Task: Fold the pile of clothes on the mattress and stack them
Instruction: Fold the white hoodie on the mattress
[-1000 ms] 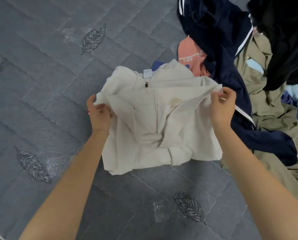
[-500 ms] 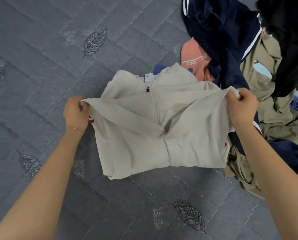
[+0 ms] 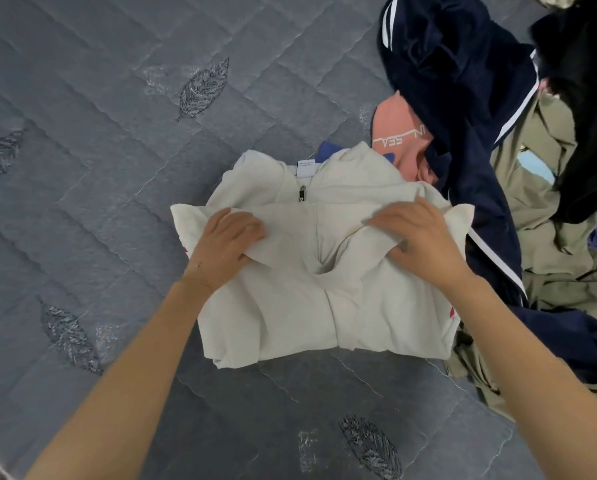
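One cream top (image 3: 324, 289) lies partly folded on the grey quilted mattress (image 3: 117, 168). Its lower half is doubled up over its front. Its collar points away from the person. One zip pull (image 3: 302, 194) and one white label (image 3: 305, 168) show at the collar. Two small red marks show on the top, one at its left edge and one at its right edge.

Two hands rest on the top.
- The left hand (image 3: 226, 244) lies palm down on the left part of the folded flap. Its fingers (image 3: 248, 225) are straight and close together and point toward the top's centre line.
- The right hand (image 3: 418, 237) lies palm down on the right part of the flap. Its fingers (image 3: 383, 221) are straight, slightly spread and point toward the centre line.
- Whether either thumb is tucked under a fold cannot be told.

The two upper corners of the flap stick out free, one beyond each hand.

The unfolded pile (image 3: 497, 258) lies right of the top and touches its right edge. Four large garments can be counted in it:
1. One navy garment (image 3: 456, 81) with white stripes, just right of the top.
2. One coral garment (image 3: 390, 129) with white lettering, beyond the top's collar.
3. One olive garment (image 3: 549, 209), right of the navy one.
4. One black garment (image 3: 588, 98), farthest from the top.

Small blue patches also show, one of them behind the collar.

Four dark leaf motifs (image 3: 203, 88) show on the mattress around the top.
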Demonstrator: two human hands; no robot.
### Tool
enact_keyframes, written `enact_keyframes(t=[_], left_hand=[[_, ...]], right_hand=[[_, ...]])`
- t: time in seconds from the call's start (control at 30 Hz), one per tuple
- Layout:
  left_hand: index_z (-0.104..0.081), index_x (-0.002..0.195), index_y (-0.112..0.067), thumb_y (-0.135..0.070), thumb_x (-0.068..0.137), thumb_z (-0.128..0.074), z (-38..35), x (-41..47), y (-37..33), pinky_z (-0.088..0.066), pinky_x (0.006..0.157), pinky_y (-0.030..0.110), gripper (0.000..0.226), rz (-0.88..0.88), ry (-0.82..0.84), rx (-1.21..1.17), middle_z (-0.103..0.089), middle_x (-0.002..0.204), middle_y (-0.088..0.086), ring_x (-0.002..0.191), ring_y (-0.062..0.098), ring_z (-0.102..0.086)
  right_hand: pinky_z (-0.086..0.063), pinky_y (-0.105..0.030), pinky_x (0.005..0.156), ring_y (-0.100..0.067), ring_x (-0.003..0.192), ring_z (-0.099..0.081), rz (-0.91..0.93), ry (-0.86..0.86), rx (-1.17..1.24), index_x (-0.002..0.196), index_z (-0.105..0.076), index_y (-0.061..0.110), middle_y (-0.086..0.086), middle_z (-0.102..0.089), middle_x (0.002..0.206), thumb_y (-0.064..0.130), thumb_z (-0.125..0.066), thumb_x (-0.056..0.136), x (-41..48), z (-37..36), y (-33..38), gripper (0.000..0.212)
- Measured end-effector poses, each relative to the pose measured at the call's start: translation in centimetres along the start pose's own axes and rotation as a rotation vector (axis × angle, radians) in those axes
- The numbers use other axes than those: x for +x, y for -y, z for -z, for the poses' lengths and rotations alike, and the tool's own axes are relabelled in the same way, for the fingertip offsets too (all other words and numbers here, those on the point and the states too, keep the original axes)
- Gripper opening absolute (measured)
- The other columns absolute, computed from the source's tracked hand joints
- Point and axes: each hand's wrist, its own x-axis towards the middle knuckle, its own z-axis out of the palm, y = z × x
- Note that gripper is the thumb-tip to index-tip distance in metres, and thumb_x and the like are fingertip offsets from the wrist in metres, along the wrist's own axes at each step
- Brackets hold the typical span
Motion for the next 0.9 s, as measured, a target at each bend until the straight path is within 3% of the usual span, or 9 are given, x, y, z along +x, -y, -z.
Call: enact_keyframes(t=[0.07,0.17,0.27,0.4,0.5,0.57,0.7,0.83,0.9], left_hand=[[-0.073,0.092,0.000,0.010,0.062,-0.062,0.0,1.1,-0.6,-0.038,0.096,0.037,0.033,0.080,-0.021,-0.125,-0.072,0.099,0.012,0.100,0.035,-0.066],[-0.074,0.091,-0.008,0.011,0.072,-0.059,1.0,2.1,-0.4,-0.044,0.083,0.021,0.030,0.412,-0.081,-0.471,-0.071,0.089,-0.003,0.092,0.022,-0.065],[-0.068,0.079,-0.018,0.002,0.081,-0.064,1.7,3.4,0.9,-0.043,0.070,0.008,0.020,0.601,0.042,-0.639,-0.064,0.079,-0.015,0.074,-0.006,-0.058],[-0.044,0.061,-0.013,-0.027,0.089,-0.066,1.8,4.6,2.2,-0.028,0.049,0.019,0.039,0.710,0.138,-0.679,-0.036,0.059,-0.004,0.051,0.005,-0.032],[-0.054,0.067,-0.015,-0.030,0.090,-0.064,1.2,5.4,1.7,-0.038,0.065,0.032,0.030,0.716,0.047,-0.436,-0.052,0.067,0.001,0.069,0.019,-0.048],[-0.065,0.110,-0.009,-0.026,0.090,-0.064,0.5,5.4,0.6,-0.039,0.095,0.041,0.026,0.572,-0.028,-0.142,-0.064,0.111,0.012,0.106,0.034,-0.054],[-0.042,0.144,-0.022,-0.043,0.096,-0.043,-2.8,4.9,-3.4,-0.017,0.112,0.057,0.052,0.190,-0.002,0.018,-0.037,0.150,0.013,0.139,0.034,-0.031],[0.007,0.146,-0.046,-0.066,0.089,-0.003,-6.0,4.9,-4.5,0.001,0.114,0.056,0.061,0.389,0.341,-0.037,-0.004,0.162,-0.006,0.148,0.021,-0.002],[0.009,0.147,-0.046,-0.070,0.082,0.004,-6.9,5.2,-3.4,0.006,0.114,0.055,0.069,0.423,0.386,-0.002,0.005,0.161,-0.007,0.148,0.019,0.005]], right_hand=[[-0.046,-0.034,0.093,-0.022,0.098,-0.065,0.012,0.025,0.182,0.099,-0.075,0.012,-0.001,-0.071,0.101,-0.008,-0.073,0.068,0.3,0.1,0.5,0.037],[-0.044,-0.009,0.078,0.005,0.083,-0.063,-0.172,0.054,0.513,0.088,-0.073,0.023,0.017,-0.069,0.088,0.002,-0.071,0.083,0.7,1.0,0.6,0.022],[-0.043,-0.007,0.079,0.011,0.079,-0.061,-0.344,-0.110,0.637,0.088,-0.074,0.017,0.012,-0.070,0.086,0.008,-0.069,0.087,1.9,2.3,-1.0,0.010],[-0.045,-0.013,0.068,0.002,0.071,-0.059,-0.545,-0.292,0.539,0.085,-0.075,0.012,0.005,-0.070,0.079,0.019,-0.069,0.087,3.9,2.9,-2.9,0.009],[-0.040,-0.030,0.063,-0.019,0.074,-0.058,-0.611,-0.228,0.292,0.085,-0.071,0.006,-0.005,-0.068,0.080,0.026,-0.064,0.089,4.7,1.7,-3.3,0.022],[-0.036,-0.038,0.075,-0.033,0.091,-0.055,-0.541,-0.222,0.027,0.099,-0.070,0.008,-0.013,-0.066,0.096,0.030,-0.061,0.091,4.9,1.1,-2.9,0.025],[-0.027,-0.047,0.101,-0.036,0.115,-0.053,-0.203,-0.288,-0.157,0.115,-0.068,0.012,-0.013,-0.063,0.118,0.039,-0.062,0.090,5.2,-0.8,-0.3,0.037],[0.000,-0.044,0.117,-0.028,0.148,-0.014,-0.340,0.133,-0.149,0.150,-0.033,0.026,-0.008,-0.024,0.159,0.050,-0.037,0.100,5.1,-4.4,0.0,0.056],[-0.001,-0.044,0.119,-0.027,0.149,-0.009,-0.385,0.210,-0.115,0.153,-0.023,0.029,-0.006,-0.016,0.161,0.053,-0.031,0.100,5.2,-5.3,-1.3,0.058]])
